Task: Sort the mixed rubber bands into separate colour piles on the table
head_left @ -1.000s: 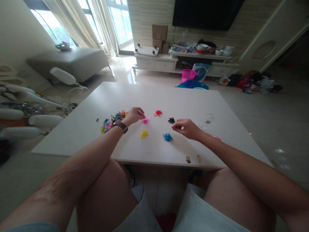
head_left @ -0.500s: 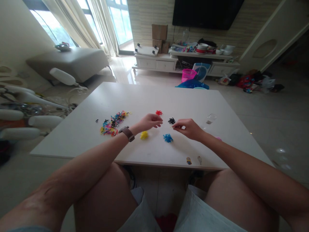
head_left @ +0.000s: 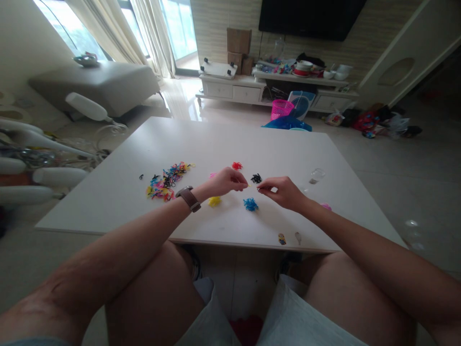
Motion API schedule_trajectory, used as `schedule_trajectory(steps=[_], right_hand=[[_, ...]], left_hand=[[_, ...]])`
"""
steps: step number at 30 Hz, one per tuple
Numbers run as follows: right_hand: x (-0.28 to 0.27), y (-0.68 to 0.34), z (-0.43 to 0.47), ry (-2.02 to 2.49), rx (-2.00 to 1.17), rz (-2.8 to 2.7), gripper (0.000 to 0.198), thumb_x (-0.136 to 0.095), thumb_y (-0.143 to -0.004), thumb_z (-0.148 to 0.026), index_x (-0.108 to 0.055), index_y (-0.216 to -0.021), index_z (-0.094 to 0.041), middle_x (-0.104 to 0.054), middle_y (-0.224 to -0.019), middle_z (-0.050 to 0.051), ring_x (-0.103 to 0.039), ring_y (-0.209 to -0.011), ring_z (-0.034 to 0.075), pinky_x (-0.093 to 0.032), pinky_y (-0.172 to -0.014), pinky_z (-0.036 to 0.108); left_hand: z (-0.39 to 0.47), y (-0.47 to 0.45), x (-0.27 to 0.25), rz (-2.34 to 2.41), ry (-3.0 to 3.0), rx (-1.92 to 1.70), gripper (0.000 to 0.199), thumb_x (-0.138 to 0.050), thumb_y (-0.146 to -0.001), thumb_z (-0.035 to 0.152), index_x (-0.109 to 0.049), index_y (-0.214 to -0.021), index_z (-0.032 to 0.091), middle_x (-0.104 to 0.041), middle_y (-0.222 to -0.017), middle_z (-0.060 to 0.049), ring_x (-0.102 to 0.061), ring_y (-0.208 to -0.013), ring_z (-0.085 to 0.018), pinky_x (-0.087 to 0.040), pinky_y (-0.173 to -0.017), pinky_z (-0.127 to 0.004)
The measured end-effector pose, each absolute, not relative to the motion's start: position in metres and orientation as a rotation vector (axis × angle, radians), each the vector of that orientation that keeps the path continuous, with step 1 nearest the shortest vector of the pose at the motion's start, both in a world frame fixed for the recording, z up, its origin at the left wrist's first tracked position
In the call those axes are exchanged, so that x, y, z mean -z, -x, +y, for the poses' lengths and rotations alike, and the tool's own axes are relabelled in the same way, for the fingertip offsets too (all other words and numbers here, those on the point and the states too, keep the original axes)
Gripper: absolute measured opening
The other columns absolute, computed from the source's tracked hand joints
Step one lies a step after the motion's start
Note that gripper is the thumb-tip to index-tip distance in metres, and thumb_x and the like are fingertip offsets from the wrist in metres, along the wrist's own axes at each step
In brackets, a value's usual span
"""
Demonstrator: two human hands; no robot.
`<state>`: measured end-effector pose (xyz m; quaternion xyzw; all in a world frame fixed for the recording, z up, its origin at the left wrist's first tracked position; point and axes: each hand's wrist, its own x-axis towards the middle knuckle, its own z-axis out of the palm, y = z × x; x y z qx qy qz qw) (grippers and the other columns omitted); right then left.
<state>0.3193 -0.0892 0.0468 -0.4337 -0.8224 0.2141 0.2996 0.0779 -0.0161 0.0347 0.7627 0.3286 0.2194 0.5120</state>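
My left hand (head_left: pixel 230 181), with a watch (head_left: pixel 189 198) on its wrist, is closed in a pinch over the table. A tiny yellow rubber band (head_left: pixel 248 185) shows at its fingertips. Just to the right, my right hand (head_left: pixel 280 191) pinches something too small to make out. Around the hands lie little heaps of small rubber bands: red (head_left: pixel 236 166), black (head_left: pixel 256 178), blue (head_left: pixel 250 204), yellow (head_left: pixel 214 201) and pink (head_left: pixel 212 175), the pink one partly hidden by my left hand. A mixed-colour pile of bands (head_left: pixel 169 181) spreads farther left.
Near the front edge of the white table (head_left: pixel 201 137) lie a small minion figure (head_left: pixel 281 239) and a small pale piece (head_left: pixel 298 238). A clear container (head_left: pixel 317 175) stands to the right. Some pink bands (head_left: pixel 326 206) sit by my right forearm. A lone black band (head_left: pixel 141 177) lies far left.
My left hand has shifted slightly right, closer to my right hand, and its fingers have come together with yellow at the tips. My right hand has stayed nearly in place.
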Motion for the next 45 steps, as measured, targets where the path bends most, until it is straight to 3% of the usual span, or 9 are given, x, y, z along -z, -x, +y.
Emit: schedule_trajectory(steps=[3, 11, 20, 27, 32, 37, 41, 45], right_hand=[[-0.047, -0.322, -0.088, 1.192, -0.567, -2.173, 0.016, -0.066, -0.090, -0.031, -0.076, -0.092, -0.019, -0.077, -0.082, 0.005, -0.068, -0.068, 0.016, -0.054, -0.067, 0.028], [-0.044, -0.328, -0.086, 1.172, -0.600, -2.207, 0.016, -0.065, -0.090, -0.031, -0.076, -0.089, -0.020, -0.077, -0.081, 0.005, -0.069, -0.070, 0.017, -0.054, -0.069, 0.028], [-0.038, -0.330, -0.078, 1.106, -0.561, -2.233, 0.017, -0.066, -0.090, -0.031, -0.077, -0.083, -0.019, -0.070, -0.089, 0.007, -0.066, -0.073, 0.016, -0.053, -0.064, 0.028], [0.000, -0.346, -0.056, 1.454, -0.623, -1.996, 0.011, -0.070, -0.082, -0.026, -0.075, -0.084, -0.017, -0.074, -0.075, 0.004, -0.066, -0.066, 0.016, -0.052, -0.065, 0.028], [0.028, -0.359, -0.036, 1.673, -0.852, -1.564, 0.011, -0.077, -0.074, -0.023, -0.068, -0.072, -0.017, -0.071, -0.064, 0.002, -0.069, -0.061, 0.016, -0.055, -0.061, 0.026], [0.040, -0.356, -0.017, 1.678, -0.892, -1.280, 0.012, -0.079, -0.075, -0.021, -0.068, -0.073, -0.016, -0.072, -0.069, 0.004, -0.072, -0.065, 0.016, -0.061, -0.067, 0.027], [0.044, -0.351, -0.009, 1.672, -0.877, -1.305, 0.002, -0.070, -0.083, -0.019, -0.069, -0.082, -0.017, -0.076, -0.081, 0.005, -0.073, -0.073, 0.015, -0.061, -0.075, 0.028], [0.046, -0.358, -0.012, 1.718, -0.847, -1.397, 0.007, -0.068, -0.082, -0.017, -0.072, -0.087, -0.017, -0.076, -0.087, 0.006, -0.072, -0.080, 0.018, -0.060, -0.080, 0.032]], left_hand=[[0.002, -0.051, -0.041, 0.925, -2.064, -0.431, 0.018, -0.078, -0.072, 0.032, -0.080, -0.079, 0.016, -0.076, -0.078, -0.007, -0.065, -0.072, -0.017, -0.048, -0.066, -0.026], [0.015, -0.008, -0.028, 1.123, -2.005, -0.168, 0.012, -0.082, -0.055, 0.027, -0.077, -0.061, 0.019, -0.069, -0.059, -0.001, -0.060, -0.058, -0.016, -0.041, -0.055, -0.024], [0.014, -0.001, -0.017, 1.099, -2.080, -0.125, 0.014, -0.080, -0.059, 0.032, -0.080, -0.069, 0.022, -0.072, -0.066, -0.003, -0.061, -0.062, -0.017, -0.041, -0.056, -0.024], [0.017, -0.002, -0.018, 1.121, -2.174, -0.065, 0.024, -0.073, -0.068, 0.039, -0.079, -0.080, 0.020, -0.073, -0.073, -0.004, -0.064, -0.070, -0.019, -0.044, -0.060, -0.024], [0.017, -0.007, -0.011, 1.143, -2.170, -0.081, 0.036, -0.071, -0.071, 0.042, -0.077, -0.096, 0.018, -0.075, -0.094, -0.007, -0.067, -0.080, -0.020, -0.048, -0.068, -0.026], [0.014, -0.011, -0.006, 1.147, -2.166, -0.013, 0.036, -0.066, -0.077, 0.044, -0.076, -0.100, 0.017, -0.076, -0.100, -0.008, -0.068, -0.086, -0.021, -0.050, -0.072, -0.026], [0.015, -0.010, -0.003, 1.098, -2.160, -0.002, 0.037, -0.066, -0.076, 0.047, -0.076, -0.096, 0.017, -0.076, -0.102, -0.009, -0.068, -0.087, -0.022, -0.050, -0.074, -0.028], [0.018, -0.008, 0.001, 1.057, -2.132, 0.004, 0.039, -0.067, -0.074, 0.051, -0.077, -0.094, 0.018, -0.076, -0.098, -0.008, -0.068, -0.088, -0.023, -0.050, -0.077, -0.030]])
